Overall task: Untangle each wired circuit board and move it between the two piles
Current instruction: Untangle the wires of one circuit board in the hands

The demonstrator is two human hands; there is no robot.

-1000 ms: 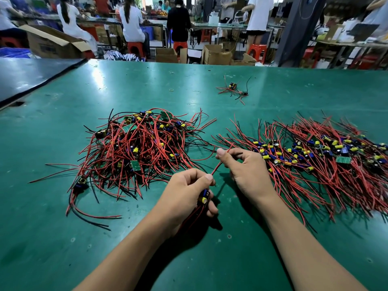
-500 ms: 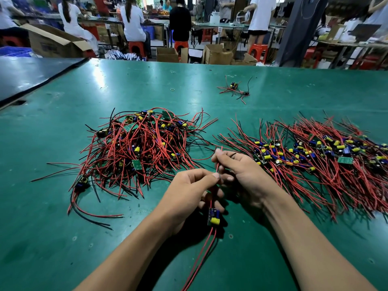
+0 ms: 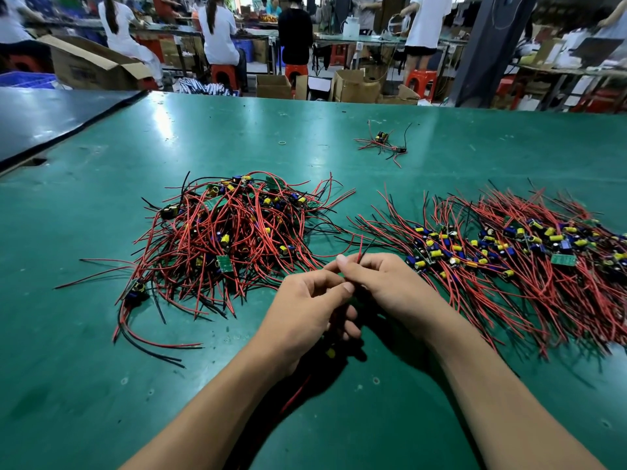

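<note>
Two piles of small circuit boards with red and black wires lie on the green table (image 3: 101, 385): a tangled heap (image 3: 230, 232) at the left and a spread-out pile (image 3: 509, 259) at the right. Between them, near the front, my left hand (image 3: 305, 313) and my right hand (image 3: 390, 283) are close together and pinch the wires of one board. That board (image 3: 330, 351) hangs mostly hidden under my left hand, with a yellow part showing. Its red wires trail down towards me, and short wire ends stick up above my right fingers.
A small separate bunch of wired boards (image 3: 383, 142) lies farther back on the table, with a rubber band (image 3: 282, 142) to its left. A dark table (image 3: 40, 117) adjoins at the far left. People, stools and cardboard boxes fill the room behind.
My hands have closed together on the wires. The board dropped out of my left fist to dangle below it, then swung in under that hand, wires trailing towards me.
</note>
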